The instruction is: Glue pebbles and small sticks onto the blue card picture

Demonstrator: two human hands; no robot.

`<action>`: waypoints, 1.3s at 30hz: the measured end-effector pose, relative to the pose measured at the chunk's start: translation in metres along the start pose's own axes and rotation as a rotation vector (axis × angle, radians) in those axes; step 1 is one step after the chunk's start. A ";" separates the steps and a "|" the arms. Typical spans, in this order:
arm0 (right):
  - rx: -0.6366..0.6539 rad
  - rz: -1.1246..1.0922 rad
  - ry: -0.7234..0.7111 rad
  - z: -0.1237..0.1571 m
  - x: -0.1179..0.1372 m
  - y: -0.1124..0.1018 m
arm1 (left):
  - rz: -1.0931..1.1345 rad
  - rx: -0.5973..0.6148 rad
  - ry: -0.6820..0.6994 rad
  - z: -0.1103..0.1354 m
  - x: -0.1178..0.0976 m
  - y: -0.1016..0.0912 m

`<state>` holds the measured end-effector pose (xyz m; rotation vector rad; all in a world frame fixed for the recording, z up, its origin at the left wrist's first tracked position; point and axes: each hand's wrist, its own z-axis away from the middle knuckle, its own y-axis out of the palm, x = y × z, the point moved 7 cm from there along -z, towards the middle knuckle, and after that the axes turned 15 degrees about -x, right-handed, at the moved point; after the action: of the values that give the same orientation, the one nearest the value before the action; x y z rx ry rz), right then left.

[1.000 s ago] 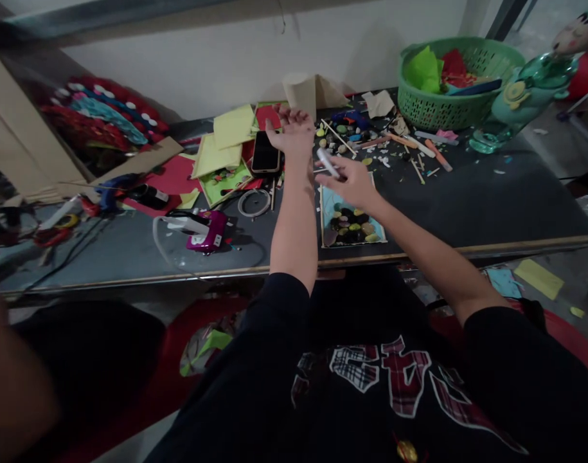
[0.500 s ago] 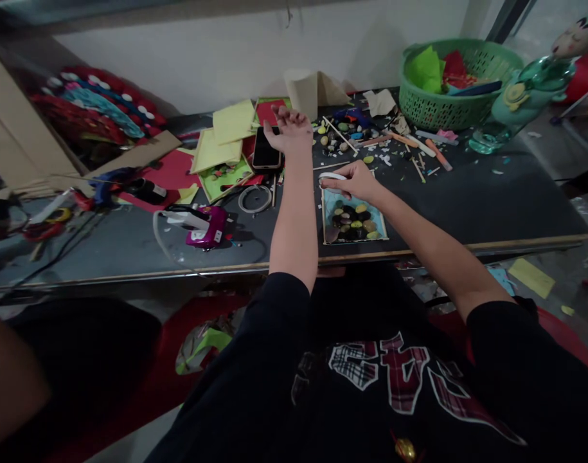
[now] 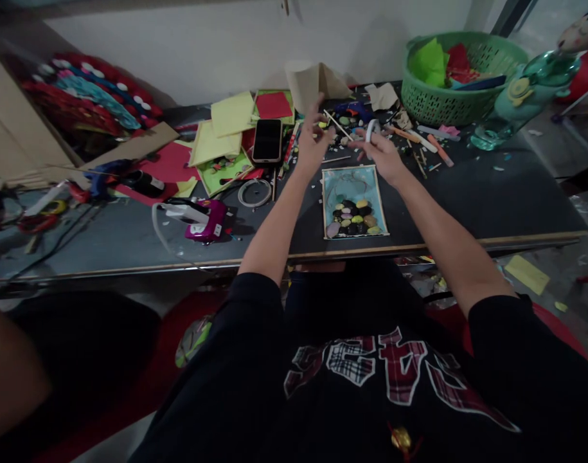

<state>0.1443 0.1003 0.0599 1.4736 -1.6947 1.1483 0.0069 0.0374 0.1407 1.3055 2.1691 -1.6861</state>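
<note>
In my right hand (image 3: 386, 157) is a narrow roll of white tape (image 3: 372, 130), tilted on edge among the fingers above the far side of a small framed picture. My left hand (image 3: 314, 143) is raised to the left of it, fingers apart, with nothing visible in it. The framed picture (image 3: 355, 182) lies flat near the table's front edge, between my forearms. It has a light blue ground, thin stick edges and several glued-looking pebbles (image 3: 356, 218) in its lower half. Some thin curved lines show above the pebbles.
A phone (image 3: 267, 140), yellow paper sheets (image 3: 232, 116) and a coil of clear line (image 3: 254, 193) lie to the left. Nearer stands a purple device (image 3: 205, 220). A green basket (image 3: 460, 106), a teal bottle figure (image 3: 510, 109) and scattered scraps occupy the back right.
My right hand has moved up and away from the framed picture with the tape roll, uncovering its top. My left hand has come lower and turned toward the right hand, uncovering the phone.
</note>
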 end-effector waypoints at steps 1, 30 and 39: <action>0.045 0.000 -0.007 0.008 0.002 0.004 | 0.006 -0.038 0.017 0.005 -0.004 0.002; 0.067 0.072 -0.038 0.052 0.022 0.025 | 0.005 -0.471 0.047 0.033 0.069 0.062; 0.001 -0.009 -0.171 0.044 0.000 0.022 | -0.117 -0.610 0.133 0.037 0.069 0.058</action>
<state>0.1264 0.0611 0.0358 1.6182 -1.7993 1.0434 -0.0130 0.0463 0.0456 1.1463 2.5773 -0.8500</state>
